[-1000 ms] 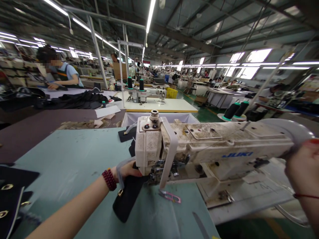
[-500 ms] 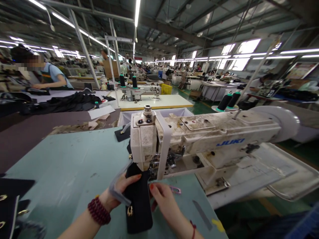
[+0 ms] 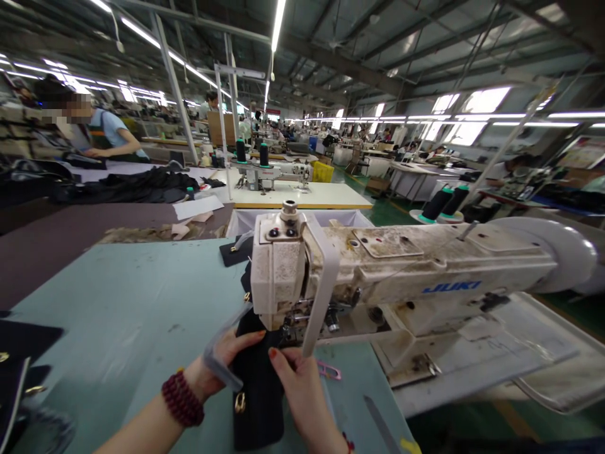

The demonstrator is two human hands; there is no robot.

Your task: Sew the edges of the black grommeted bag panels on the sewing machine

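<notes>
A black flat panel (image 3: 258,403) with a gold metal fitting (image 3: 240,402) lies lengthwise under the head of a white sewing machine (image 3: 278,265). My left hand (image 3: 224,359) holds its left side, thumb on top and the other fingers mostly hidden. A grey strap (image 3: 221,367) loops across that hand. At the panel's right edge, close to the needle area, my right hand (image 3: 302,394) grips with its thumb on top; its fingertips are partly hidden. The needle itself is obscured by the machine's parts and the white guard bar (image 3: 325,277).
More black pieces with gold fittings lie behind the machine head (image 3: 236,251) and at the left table edge (image 3: 31,340). A pink tool (image 3: 329,371) and a grey blade-like strip (image 3: 380,422) rest right of my hand. A co-worker (image 3: 113,135) sits far left.
My right hand has shifted up and inward over the panel's edge, nearer the needle area. The panel and left hand have moved slightly left in view; the camera has turned a little.
</notes>
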